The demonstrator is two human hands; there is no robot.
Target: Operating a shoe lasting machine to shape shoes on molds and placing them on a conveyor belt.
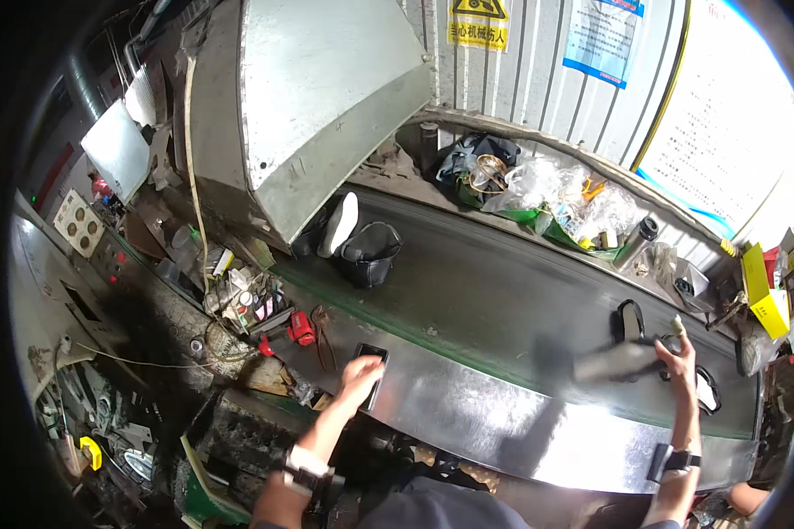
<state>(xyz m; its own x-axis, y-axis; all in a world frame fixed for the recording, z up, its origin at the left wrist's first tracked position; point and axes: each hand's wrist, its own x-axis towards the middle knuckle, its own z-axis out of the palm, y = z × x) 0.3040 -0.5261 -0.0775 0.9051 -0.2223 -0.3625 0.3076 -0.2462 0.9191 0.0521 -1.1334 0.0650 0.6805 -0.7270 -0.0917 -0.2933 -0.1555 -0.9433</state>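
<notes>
My left hand rests on the shiny metal rim of a dark conveyor belt, fingers over a small black flat object. My right hand reaches over the belt at the right and grips a dark shoe piece, which is motion-blurred. Two black shoe soles lie near it: one just behind, one to its right. A black shoe upper and a white sole sit on the belt by the machine outlet.
A large grey metal hood covers the belt's left end. Clutter of small tools and a red item lies left of the belt. Plastic bags and bottles pile behind it. Yellow boxes stand at the right.
</notes>
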